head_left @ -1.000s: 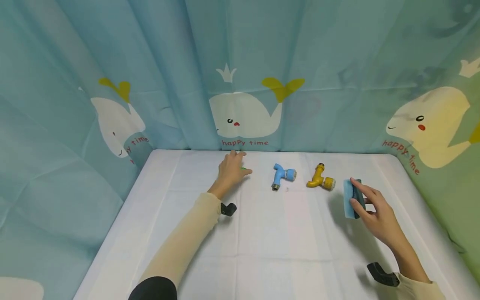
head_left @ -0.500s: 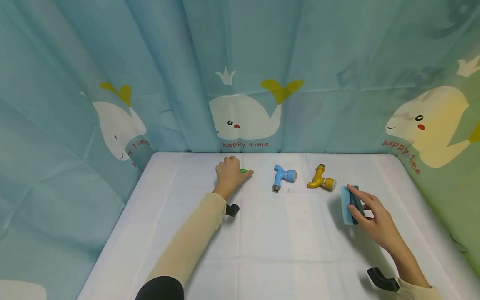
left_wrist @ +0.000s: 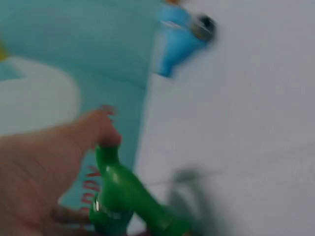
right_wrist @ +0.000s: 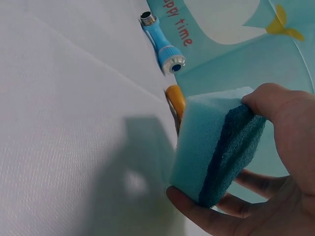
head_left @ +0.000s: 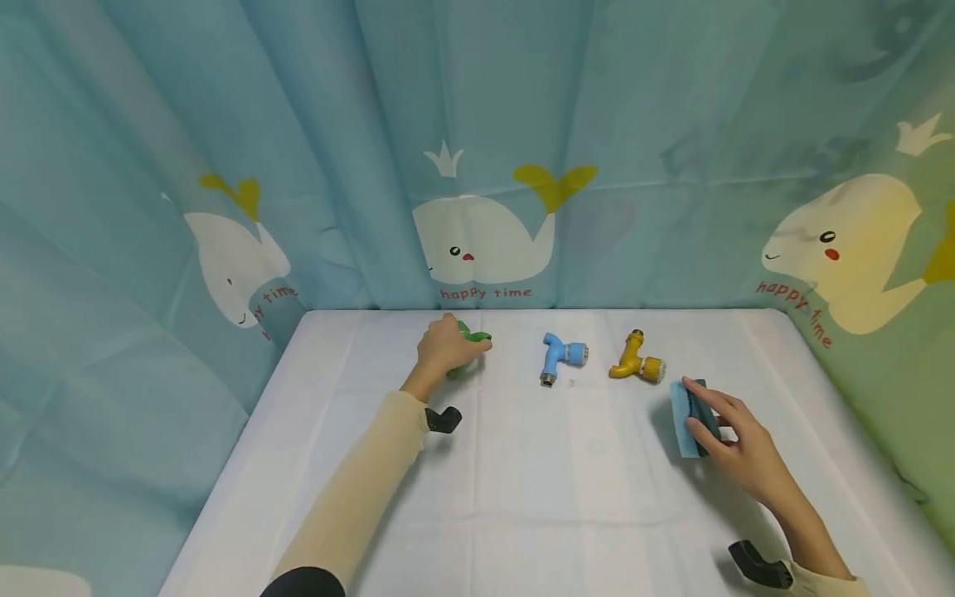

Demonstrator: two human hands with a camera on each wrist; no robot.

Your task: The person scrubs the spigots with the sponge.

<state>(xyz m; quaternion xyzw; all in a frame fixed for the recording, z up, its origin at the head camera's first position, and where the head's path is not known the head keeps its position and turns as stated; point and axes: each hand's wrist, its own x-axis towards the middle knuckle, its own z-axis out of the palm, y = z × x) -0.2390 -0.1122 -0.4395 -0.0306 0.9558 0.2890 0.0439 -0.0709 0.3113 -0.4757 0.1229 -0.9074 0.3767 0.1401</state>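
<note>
At the back left of the table, my left hand (head_left: pixel 443 345) grips a green faucet (head_left: pixel 473 335). In the left wrist view the thumb lies on one end of the green faucet (left_wrist: pixel 123 189), which casts a shadow on the cloth; that view is blurred. On the right, my right hand (head_left: pixel 746 448) holds a sponge (head_left: pixel 694 419) between thumb and fingers above the table. Seen from the right wrist, the sponge (right_wrist: pixel 197 142) has a light blue side and a darker blue side.
A blue faucet (head_left: pixel 555 356) lies at the back middle of the white-covered table (head_left: pixel 552 481). Beside it, nearer the right hand, lies a yellow faucet (head_left: pixel 632 356). A blue-green curtain (head_left: pixel 642 99) with whales hangs behind the table and along its sides.
My left hand has closed round the green faucet and drawn slightly toward me, so more of the faucet shows. My right hand has shifted slightly left and nearer with the sponge.
</note>
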